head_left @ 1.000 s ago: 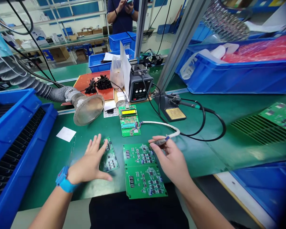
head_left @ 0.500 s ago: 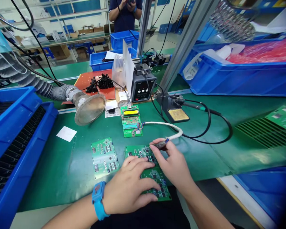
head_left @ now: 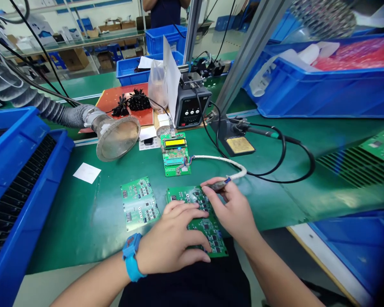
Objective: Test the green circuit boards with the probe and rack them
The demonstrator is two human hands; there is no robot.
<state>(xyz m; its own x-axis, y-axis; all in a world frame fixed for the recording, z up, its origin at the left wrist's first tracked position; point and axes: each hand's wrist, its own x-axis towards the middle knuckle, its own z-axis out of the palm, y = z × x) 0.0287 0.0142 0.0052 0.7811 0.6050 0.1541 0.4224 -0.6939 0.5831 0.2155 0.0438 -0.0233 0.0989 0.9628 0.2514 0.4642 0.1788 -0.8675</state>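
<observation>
Circuit panel (head_left: 213,236) at the near edge of the green workbench (head_left: 92,221), just right of centre, long axis near to far, far end leaning slightly left, near end jutting past the bench edge above dark trousers (head_left: 185,290). Left hand (head_left: 173,238) palm down over it, fingers spread, much of its left side hidden; impossible to tell how firmly pressing. Right hand (head_left: 232,209) at the far right corner, thumb and fingers pinching a grey probe (head_left: 218,186), lying nearly crosswise, tip end toward the left, back end toward the right and slightly far, into a white cable (head_left: 217,158) curving round to a tester board (head_left: 176,154). Impossible to tell whether the tip touches. Just left, across a narrow strip of bench, a second panel (head_left: 141,204), flat, also lengthwise near to far. Farther left, a wider stretch of bench up to a blue bin (head_left: 51,204). Right of the right hand, broad open bench. Far side bounded by tester board, cable and soldering-iron stand (head_left: 225,136).
</observation>
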